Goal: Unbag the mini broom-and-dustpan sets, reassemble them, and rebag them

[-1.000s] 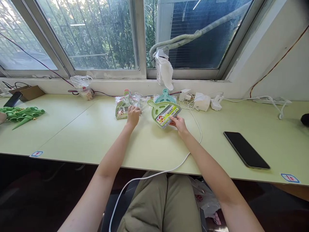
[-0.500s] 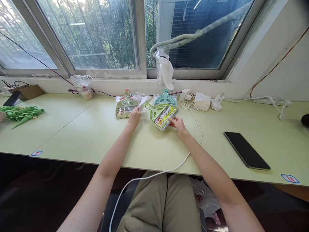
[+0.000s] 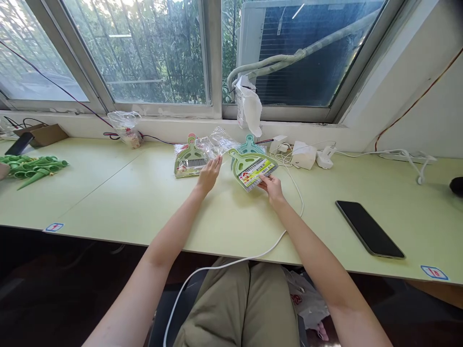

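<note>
A light green dustpan with its brush [image 3: 253,169] and a yellow printed card is pinched by my right hand [image 3: 272,188] at the lower right edge. My left hand [image 3: 210,174] stretches its fingers beside a crumpled clear plastic wrapper [image 3: 219,140]; whether the fingertips touch it I cannot tell. To the left of that hand lies another green dustpan set [image 3: 190,156] in clear wrap, with a bit of red showing behind its handle. A teal dustpan [image 3: 249,142] lies behind the held one, partly hidden by it.
A white cable [image 3: 265,251] runs across the table [image 3: 144,202] and over its front edge. At right lies a black phone [image 3: 369,229]. White chargers [image 3: 304,154] stand by the wall. Green rolled pieces [image 3: 36,168] lie far left, with part of another person's hand [image 3: 3,170] there.
My left hand has moved slightly right and its fingers have straightened off the plastic wrapper, which now spreads behind it. My right hand has shifted the green dustpan a little to the right.
</note>
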Demonstrator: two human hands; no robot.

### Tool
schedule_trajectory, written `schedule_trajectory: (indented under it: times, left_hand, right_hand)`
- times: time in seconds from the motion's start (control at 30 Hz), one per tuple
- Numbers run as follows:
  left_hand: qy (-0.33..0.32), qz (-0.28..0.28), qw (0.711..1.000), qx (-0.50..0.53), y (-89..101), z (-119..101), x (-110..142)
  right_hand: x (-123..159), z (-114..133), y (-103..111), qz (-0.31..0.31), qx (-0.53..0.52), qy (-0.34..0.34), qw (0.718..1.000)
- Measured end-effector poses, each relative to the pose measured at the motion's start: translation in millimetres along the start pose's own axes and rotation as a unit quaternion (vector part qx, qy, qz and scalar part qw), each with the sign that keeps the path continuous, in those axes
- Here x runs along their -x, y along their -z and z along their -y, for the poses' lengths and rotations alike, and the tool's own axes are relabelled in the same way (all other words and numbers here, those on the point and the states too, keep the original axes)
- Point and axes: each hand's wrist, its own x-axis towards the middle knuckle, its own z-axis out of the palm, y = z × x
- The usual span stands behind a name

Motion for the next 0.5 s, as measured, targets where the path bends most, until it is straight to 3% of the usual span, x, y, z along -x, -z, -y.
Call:
schedule_trajectory:
  times: [0.2, 0.37, 0.43, 0.5]
  left_hand:
    - [-0.062, -0.041, 0.997, 0.016, 2.5, -5.5, -1.8]
    - [-0.128, -0.088, 0.984, 0.084, -4.8, -10.3, 2.8]
    - [-0.115, -0.143, 0.975, 0.127, -9.2, -11.4, 5.1]
    - [-0.034, -0.23, 0.956, 0.181, -11.3, -10.2, 4.7]
  right_hand:
    - [8.8, 9.4, -10.2, 0.085, 0.029, 0.014, 0.996]
    - [10.5, 9.0, -12.3, 0.054, 0.016, 0.025, 0.998]
    - [9.1, 8.7, -10.3, 0.039, -0.002, 0.03, 0.999]
    - [7.7, 9.4, -8.3, 0.029, -0.022, 0.038, 0.999]
